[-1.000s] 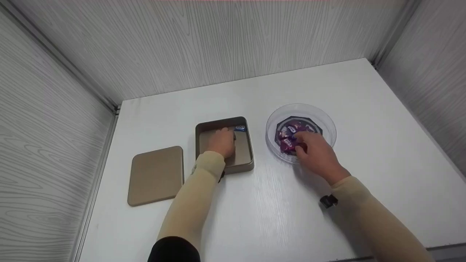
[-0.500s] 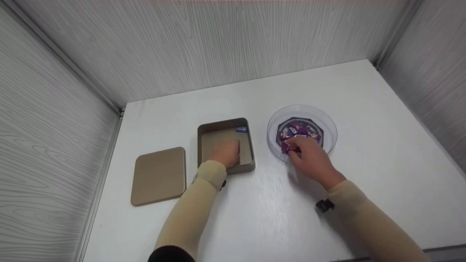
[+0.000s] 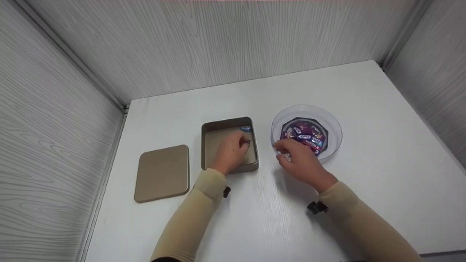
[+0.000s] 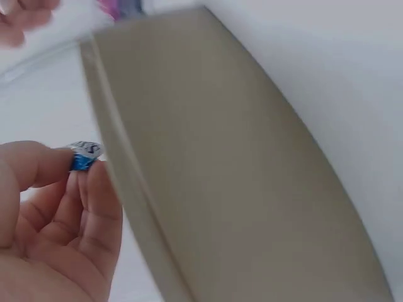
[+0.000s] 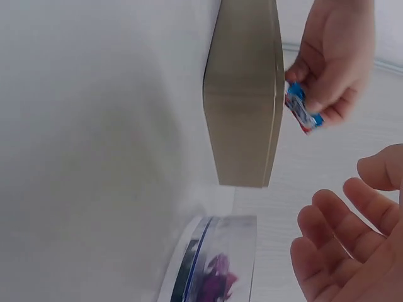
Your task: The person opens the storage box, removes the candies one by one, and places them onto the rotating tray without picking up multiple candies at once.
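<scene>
My left hand is over the open bronze-coloured tin, pinching a small candy in a blue and white wrapper between thumb and fingertips. In the right wrist view the wrapper also shows some red. Another blue-wrapped candy lies in the tin's far right corner. My right hand hovers at the near left rim of a clear round plastic dish. Its fingers are loosely bent with nothing between them, as the right wrist view shows. Several purple, red and blue wrapped candies lie in the dish.
The tin's matching flat lid lies on the white table, left of the tin. Wood-grain panels close in the table at the back and both sides. The dish stands right of the tin, with a narrow gap between.
My left hand has lifted and shifted right inside the tin, and a candy now shows in its fingertips. My right hand has drawn back left from the candies to the dish's rim.
</scene>
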`<state>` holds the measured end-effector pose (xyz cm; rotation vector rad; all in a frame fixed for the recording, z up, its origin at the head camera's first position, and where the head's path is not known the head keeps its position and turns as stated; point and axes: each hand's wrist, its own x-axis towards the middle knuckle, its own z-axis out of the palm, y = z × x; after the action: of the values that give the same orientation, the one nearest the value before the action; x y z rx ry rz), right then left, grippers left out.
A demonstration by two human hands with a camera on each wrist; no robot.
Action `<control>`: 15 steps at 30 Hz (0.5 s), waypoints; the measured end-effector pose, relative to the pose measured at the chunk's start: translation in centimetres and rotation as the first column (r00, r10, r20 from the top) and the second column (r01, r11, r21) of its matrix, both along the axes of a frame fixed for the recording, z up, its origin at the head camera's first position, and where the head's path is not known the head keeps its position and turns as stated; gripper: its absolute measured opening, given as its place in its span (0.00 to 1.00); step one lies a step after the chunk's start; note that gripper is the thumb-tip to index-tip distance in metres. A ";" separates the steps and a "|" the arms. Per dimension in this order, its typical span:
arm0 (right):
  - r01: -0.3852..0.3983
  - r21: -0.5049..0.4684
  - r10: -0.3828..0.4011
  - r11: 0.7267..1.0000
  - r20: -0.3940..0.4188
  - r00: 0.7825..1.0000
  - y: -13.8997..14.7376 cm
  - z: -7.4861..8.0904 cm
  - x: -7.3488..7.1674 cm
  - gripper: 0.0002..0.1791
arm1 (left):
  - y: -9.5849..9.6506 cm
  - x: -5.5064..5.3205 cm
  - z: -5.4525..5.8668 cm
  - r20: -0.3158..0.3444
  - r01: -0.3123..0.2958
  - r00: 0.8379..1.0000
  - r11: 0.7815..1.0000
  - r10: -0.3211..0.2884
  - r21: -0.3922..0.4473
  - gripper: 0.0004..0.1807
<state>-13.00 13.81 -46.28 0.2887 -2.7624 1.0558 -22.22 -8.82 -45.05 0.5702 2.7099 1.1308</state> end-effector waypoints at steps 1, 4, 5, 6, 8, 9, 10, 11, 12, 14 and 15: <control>-0.010 -0.002 0.010 1.000 -0.004 1.000 -0.3 0.1 0.0 0.17 | 0.3 0.3 0.2 0.012 0.004 1.000 1.000 -0.004 0.030 0.04; -0.040 -0.006 0.040 0.999 -0.026 0.999 -1.0 0.5 0.1 0.18 | 1.1 1.1 0.8 0.021 0.033 0.999 0.996 -0.035 0.088 0.03; -0.050 -0.011 0.050 0.999 -0.038 0.998 -1.2 0.5 0.1 0.19 | 1.4 1.3 1.0 0.019 0.045 0.999 0.994 -0.047 0.102 0.03; -0.058 -0.015 0.058 0.998 -0.044 0.997 -1.4 0.5 0.1 0.20 | 1.6 1.5 1.1 0.015 0.058 0.998 0.992 -0.060 0.114 0.03; -0.067 -0.027 0.066 0.997 -0.054 0.996 -1.7 0.5 0.0 0.22 | 2.1 1.9 1.4 0.005 0.080 0.997 0.988 -0.082 0.134 0.02; -0.069 -0.034 0.067 0.997 -0.057 0.996 -1.8 0.5 0.0 0.22 | 2.3 2.0 1.4 0.015 0.089 0.996 0.984 -0.092 0.151 0.03; -0.069 -0.042 0.066 0.997 -0.060 0.996 -1.9 0.5 0.0 0.23 | 2.6 2.2 1.5 0.026 0.097 0.994 0.981 -0.102 0.168 0.04; -0.066 -0.045 0.063 0.997 -0.063 0.996 -2.0 0.4 0.0 0.23 | 2.8 2.3 1.5 0.039 0.101 0.993 0.978 -0.110 0.182 0.05; -0.061 -0.042 0.059 0.997 -0.062 0.996 -2.0 0.5 0.1 0.23 | 2.9 2.5 1.6 0.059 0.102 0.992 0.976 -0.115 0.195 0.06; -0.050 -0.032 0.048 0.998 -0.066 0.997 -2.1 0.5 0.1 0.22 | 3.3 2.7 1.6 0.099 0.100 0.987 0.972 -0.124 0.214 0.10; -0.043 -0.022 0.042 0.999 -0.067 0.997 -2.1 0.5 0.1 0.21 | 3.4 2.7 1.5 0.120 0.100 0.984 0.970 -0.129 0.221 0.11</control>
<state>-12.88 11.68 -45.78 0.3738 -2.6946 1.0685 -19.48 -5.43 -43.51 0.6472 2.4265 1.3863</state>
